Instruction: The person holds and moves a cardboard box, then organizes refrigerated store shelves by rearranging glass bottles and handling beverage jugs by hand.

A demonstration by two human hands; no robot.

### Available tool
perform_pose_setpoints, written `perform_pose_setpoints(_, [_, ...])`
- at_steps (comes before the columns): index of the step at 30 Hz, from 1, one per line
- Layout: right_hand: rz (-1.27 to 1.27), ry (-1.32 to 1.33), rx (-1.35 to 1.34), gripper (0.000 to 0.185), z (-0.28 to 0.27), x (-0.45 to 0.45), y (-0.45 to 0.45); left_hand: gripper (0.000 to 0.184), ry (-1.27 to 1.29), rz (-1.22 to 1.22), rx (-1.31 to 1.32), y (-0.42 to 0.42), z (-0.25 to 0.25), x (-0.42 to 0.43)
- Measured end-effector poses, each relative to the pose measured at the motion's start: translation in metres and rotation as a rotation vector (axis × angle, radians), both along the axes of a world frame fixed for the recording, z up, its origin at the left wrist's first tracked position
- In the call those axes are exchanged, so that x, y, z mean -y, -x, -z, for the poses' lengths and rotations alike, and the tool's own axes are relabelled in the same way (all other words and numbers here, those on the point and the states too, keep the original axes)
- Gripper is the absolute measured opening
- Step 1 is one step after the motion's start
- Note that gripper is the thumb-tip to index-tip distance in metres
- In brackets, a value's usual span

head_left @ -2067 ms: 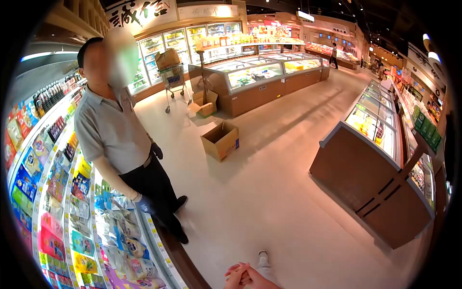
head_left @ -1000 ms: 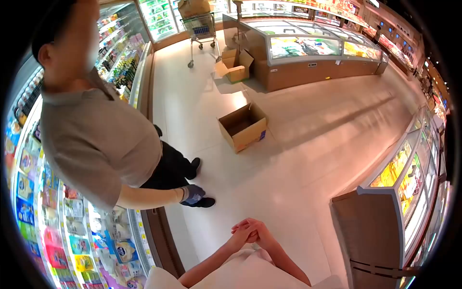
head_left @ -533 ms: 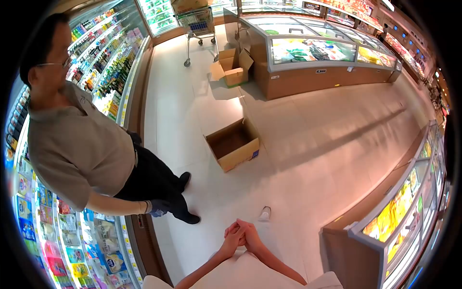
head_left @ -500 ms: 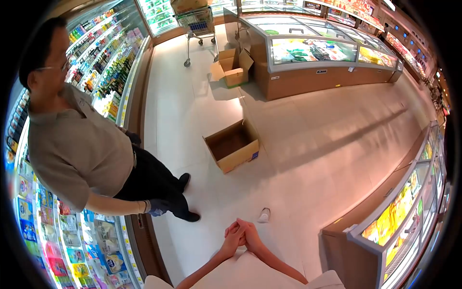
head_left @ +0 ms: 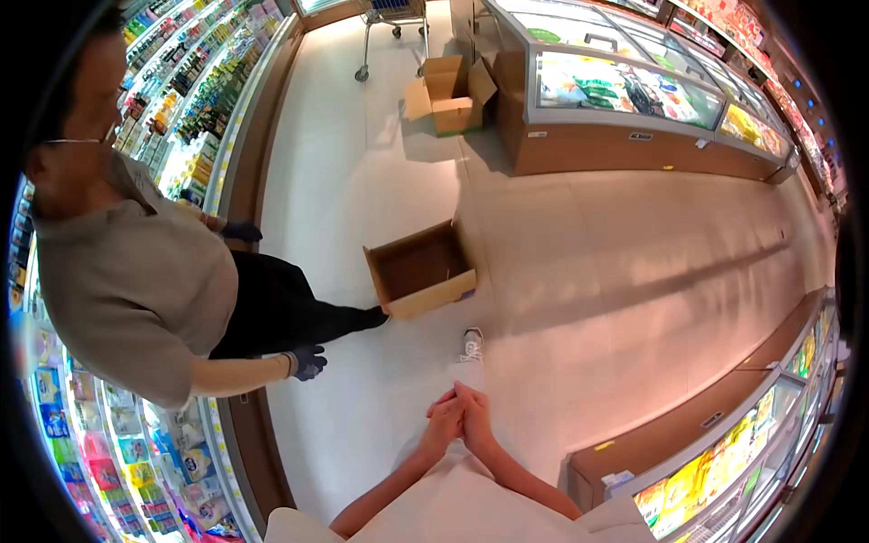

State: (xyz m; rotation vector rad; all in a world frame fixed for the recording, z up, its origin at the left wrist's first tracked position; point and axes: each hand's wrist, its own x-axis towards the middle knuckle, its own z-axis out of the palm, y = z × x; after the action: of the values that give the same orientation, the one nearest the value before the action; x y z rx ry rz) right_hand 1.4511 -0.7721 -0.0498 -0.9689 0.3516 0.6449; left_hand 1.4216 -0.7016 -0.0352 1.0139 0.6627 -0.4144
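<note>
In front of my pale shirt, my left hand [head_left: 443, 425] and my right hand [head_left: 474, 418] are clasped together, low in the middle of the view. Their fingers are closed against each other, and no object shows between them. Beyond them, one white shoe [head_left: 471, 347] of mine stands on the pale floor. Further ahead lies an open cardboard box [head_left: 424, 271], its dark inside facing up; my hands are apart from it.
A person [head_left: 136, 281] in a grey-beige shirt and dark gloves stands at left, beside lit shelves [head_left: 204, 118] of packaged goods. Ahead are another open carton [head_left: 457, 113] and a shopping cart [head_left: 394, 14]. Glass-topped freezers [head_left: 625, 140] stand at upper right, and another freezer [head_left: 652, 434] at lower right.
My hands stay clasped. My view has moved forward, so the boxes and carton shift in it. The person's leg now reaches toward the near box, and my shoe shows further ahead.
</note>
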Motion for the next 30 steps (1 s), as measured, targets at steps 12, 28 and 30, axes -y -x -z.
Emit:
perform_pose_setpoints(12, [0.061,0.494,0.201,0.03,0.009,0.062,-0.175,0.042,0.22,0.004,0.083,-0.187,0.014,0.047])
perform_pose_setpoints(28, [-0.026,0.248,0.037,0.008,0.04,0.13,-0.327,0.039,-0.095,-0.31,0.006,-0.272,0.058,0.068])
perform_pose_setpoints(30, [-0.064,0.202,0.063,0.009,0.042,0.145,-0.353,0.04,-0.182,-0.304,0.041,-0.285,0.069,0.086])
